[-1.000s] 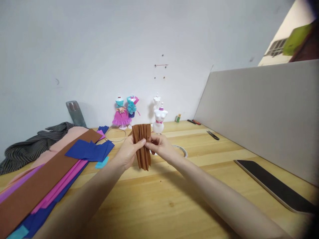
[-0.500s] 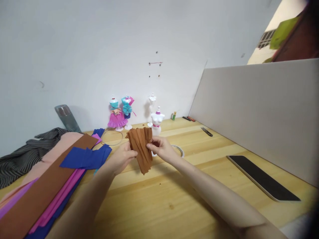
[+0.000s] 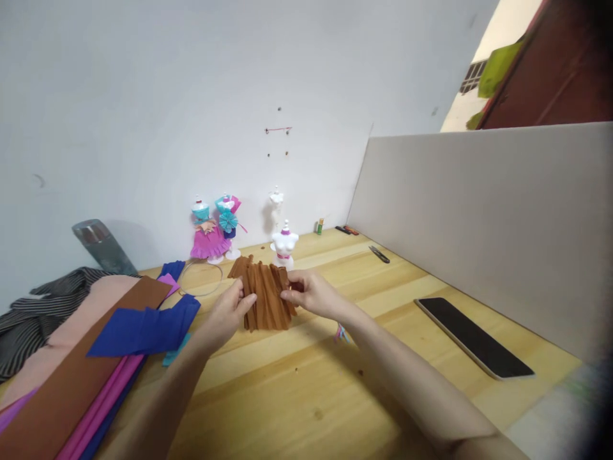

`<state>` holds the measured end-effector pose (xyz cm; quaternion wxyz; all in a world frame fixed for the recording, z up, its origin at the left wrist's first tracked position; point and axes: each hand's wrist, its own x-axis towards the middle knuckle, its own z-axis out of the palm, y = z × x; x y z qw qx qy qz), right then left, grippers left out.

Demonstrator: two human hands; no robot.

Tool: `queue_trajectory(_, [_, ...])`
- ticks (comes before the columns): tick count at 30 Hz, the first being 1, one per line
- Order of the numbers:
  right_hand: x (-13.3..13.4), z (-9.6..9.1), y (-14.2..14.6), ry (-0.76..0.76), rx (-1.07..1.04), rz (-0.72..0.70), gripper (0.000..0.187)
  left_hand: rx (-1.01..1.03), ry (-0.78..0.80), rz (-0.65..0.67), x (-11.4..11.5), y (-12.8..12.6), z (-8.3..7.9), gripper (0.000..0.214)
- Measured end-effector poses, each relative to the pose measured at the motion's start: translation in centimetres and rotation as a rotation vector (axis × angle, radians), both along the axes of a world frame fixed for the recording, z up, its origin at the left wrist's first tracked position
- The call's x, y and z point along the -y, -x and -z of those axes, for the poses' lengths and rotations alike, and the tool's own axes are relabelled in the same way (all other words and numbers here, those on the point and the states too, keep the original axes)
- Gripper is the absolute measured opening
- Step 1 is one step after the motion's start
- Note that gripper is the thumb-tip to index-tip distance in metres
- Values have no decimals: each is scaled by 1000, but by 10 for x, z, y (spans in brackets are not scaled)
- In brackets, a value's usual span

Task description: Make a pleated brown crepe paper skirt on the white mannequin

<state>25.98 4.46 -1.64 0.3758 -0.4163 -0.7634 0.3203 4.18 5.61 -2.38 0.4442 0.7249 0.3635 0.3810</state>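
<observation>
The left hand [image 3: 234,313] and the right hand [image 3: 313,295] stand apart, each pinching one side of the pleated piece [image 3: 267,299], probably so that its folds stay spread. It is in front of the white mannequin [image 3: 285,244], whose lower part it seems to hide. Most fingertips behind the piece cannot be seen. The brown strip [image 3: 90,358] is cut off at lower left; the coloured bits [image 3: 341,333] beside the right forearm are too small to identify.

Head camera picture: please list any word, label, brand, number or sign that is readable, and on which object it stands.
No text can be read.
Brown pleated cloth: no lettering visible.
Grey bottle: none can be made out.
Small green item: too small to tell if it bears print.
</observation>
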Motion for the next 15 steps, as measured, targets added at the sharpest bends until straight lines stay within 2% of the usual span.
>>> queue_trajectory(3, [-4, -8, -16, -3, 77, 16, 17, -152, -122, 9, -11, -8, -2, 27])
queue_trajectory(10, [-15, -18, -37, 56, 135, 113, 12, -282, -283, 15, -35, -28, -13, 31])
queue_trajectory(15, [-18, -19, -39, -31, 183, 201, 13, -380, -369, -59, -45, -32, -13, 30])
